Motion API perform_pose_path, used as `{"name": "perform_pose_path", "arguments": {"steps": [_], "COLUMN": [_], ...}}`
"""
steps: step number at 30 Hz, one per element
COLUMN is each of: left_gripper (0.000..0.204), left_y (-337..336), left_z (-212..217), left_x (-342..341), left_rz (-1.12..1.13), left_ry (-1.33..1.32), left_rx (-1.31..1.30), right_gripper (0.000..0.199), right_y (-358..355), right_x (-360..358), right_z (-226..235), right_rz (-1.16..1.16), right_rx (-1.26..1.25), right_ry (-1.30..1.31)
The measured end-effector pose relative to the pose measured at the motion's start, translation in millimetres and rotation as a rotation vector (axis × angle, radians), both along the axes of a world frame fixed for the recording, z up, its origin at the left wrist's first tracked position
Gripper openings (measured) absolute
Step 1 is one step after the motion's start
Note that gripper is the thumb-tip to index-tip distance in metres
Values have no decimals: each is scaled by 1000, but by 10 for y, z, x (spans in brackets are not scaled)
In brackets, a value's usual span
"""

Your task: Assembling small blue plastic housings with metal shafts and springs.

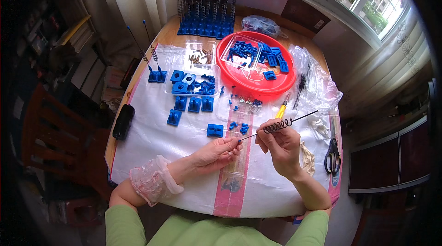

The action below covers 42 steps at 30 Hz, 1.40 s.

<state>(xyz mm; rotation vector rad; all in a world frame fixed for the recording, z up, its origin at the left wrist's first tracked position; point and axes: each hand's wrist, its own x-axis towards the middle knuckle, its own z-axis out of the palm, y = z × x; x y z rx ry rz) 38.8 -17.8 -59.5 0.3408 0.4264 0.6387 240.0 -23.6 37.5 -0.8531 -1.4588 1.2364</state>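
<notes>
A thin black wire rod with a coiled spring section (277, 126) slants across the table's front, its far end up to the right. Around the rod, just below the coil, the fingers of my right hand (283, 151) are closed. My left hand (214, 155) pinches a tiny blue piece (239, 141) at the rod's lower left end. Whether that piece is fitted onto the rod, I cannot tell. Just beyond my fingers lie a square blue base (215, 130) and several small blue parts (244, 128). A yellow-handled tool (281, 110) lies behind my right hand.
A red basin (290, 80) and clear trays (168, 90) hold blue parts. Several blue bases (194, 104) stand on the left, near two upright spring rods (154, 57); many more rods (207, 15) stand at the back. Black scissors (332, 156) and crumpled plastic (317, 80) are on the right.
</notes>
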Motion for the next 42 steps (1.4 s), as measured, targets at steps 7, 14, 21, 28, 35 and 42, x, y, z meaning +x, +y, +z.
{"name": "perform_pose_path", "arguments": {"steps": [7, 14, 21, 28, 35, 42], "left_gripper": [21, 22, 21, 20, 19, 19], "left_y": [0, -2, -7, -6, -5, -6], "left_z": [0, -2, 16, 22, 16, 12], "left_x": [-5, -3, -4, -11, 1, 3], "left_rz": [0, 4, 6, 3, 11, 9], "left_ry": [-10, -29, 17, 4, 14, 7], "left_rx": [-15, -16, -6, -19, -29, -25], "right_gripper": [11, 11, 6, 10, 11, 11], "right_y": [-2, -6, -7, -17, -6, -9], "right_x": [12, 11, -8, 3, 17, 12], "right_z": [11, 11, 16, 10, -13, 1], "right_rz": [5, 6, 10, 12, -2, 7], "right_rx": [16, 24, 30, 8, 4, 3], "right_ry": [7, 23, -14, -8, -8, -11]}}
